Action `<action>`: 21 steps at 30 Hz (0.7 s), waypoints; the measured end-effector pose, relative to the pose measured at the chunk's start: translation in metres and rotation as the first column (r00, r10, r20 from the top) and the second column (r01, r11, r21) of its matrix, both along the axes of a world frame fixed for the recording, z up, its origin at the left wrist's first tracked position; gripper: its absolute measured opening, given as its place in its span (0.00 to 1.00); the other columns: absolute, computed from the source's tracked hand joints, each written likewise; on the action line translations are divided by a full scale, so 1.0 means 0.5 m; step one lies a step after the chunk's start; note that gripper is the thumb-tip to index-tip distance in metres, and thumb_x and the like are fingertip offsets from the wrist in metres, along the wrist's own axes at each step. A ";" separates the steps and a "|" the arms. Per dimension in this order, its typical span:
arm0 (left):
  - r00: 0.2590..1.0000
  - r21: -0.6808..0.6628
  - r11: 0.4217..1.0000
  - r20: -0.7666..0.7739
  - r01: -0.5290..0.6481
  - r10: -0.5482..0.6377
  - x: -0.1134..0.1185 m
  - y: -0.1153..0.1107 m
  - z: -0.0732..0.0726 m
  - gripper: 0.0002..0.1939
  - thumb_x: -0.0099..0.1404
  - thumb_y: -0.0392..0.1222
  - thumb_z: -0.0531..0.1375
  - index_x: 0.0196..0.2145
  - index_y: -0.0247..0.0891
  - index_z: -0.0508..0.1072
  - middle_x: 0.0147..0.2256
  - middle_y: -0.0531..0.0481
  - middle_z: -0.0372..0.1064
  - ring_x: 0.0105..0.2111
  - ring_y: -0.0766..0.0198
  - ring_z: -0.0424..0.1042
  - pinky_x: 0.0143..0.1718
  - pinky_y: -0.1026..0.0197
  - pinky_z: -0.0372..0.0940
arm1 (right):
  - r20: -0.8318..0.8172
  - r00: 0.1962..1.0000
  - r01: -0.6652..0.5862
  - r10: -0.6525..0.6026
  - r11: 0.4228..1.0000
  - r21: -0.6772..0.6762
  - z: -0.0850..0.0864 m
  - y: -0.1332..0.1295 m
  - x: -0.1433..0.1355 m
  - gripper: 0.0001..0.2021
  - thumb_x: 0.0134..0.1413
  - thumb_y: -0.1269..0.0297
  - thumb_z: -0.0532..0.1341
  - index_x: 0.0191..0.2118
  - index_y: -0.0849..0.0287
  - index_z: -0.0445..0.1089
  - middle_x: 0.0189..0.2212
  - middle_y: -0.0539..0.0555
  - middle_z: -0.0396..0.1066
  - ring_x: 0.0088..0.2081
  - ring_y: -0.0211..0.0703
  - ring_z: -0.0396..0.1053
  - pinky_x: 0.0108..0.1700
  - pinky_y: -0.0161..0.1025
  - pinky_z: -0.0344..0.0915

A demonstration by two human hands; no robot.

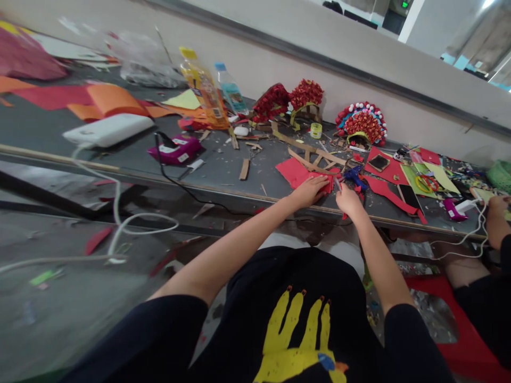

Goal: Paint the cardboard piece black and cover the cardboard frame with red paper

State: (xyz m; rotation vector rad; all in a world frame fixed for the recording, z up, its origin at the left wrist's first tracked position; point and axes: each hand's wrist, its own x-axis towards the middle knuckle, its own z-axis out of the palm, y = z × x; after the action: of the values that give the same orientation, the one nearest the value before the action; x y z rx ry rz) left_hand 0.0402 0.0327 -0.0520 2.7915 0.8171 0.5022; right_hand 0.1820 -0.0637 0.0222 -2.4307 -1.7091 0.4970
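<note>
Red paper (291, 171) lies at the table's front edge, partly under brown cardboard strips (315, 154). My left hand (313, 189) lies on the paper with its fingers stretched out, pressing it to the table. Just to the right, my right hand (348, 198) has its fingers closed around a small, thin tool (338, 184) whose tip points at the paper; what it is cannot be made out. A blue tool (354, 178), perhaps a glue gun, lies just beyond my right hand.
Red decorated headpieces (361, 122) stand against the wall. Two bottles (203, 88), a white power strip (109, 130), a purple box (175, 150) and orange paper (114, 99) are at the left. Scissors (426, 183) lie right, near another person's hand (497, 205). Cardboard scraps litter the table.
</note>
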 end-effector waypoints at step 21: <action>0.995 0.001 0.997 -0.056 -0.079 0.079 0.036 -0.010 0.018 0.27 0.65 0.34 0.51 0.62 0.30 0.63 0.64 0.35 0.59 0.63 0.52 0.59 0.62 0.50 0.55 | 0.107 0.994 0.019 -0.014 0.999 -0.042 0.008 0.014 -0.022 0.25 0.61 0.70 0.48 0.62 0.72 0.56 0.51 0.72 0.72 0.54 0.58 0.71 0.54 0.48 0.64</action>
State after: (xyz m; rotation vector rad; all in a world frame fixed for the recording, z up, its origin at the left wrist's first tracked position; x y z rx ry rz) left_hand 0.0581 0.0275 -0.0428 2.7931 0.9426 0.4378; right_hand 0.1710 -0.0566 0.0263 -2.5427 -1.7346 0.4136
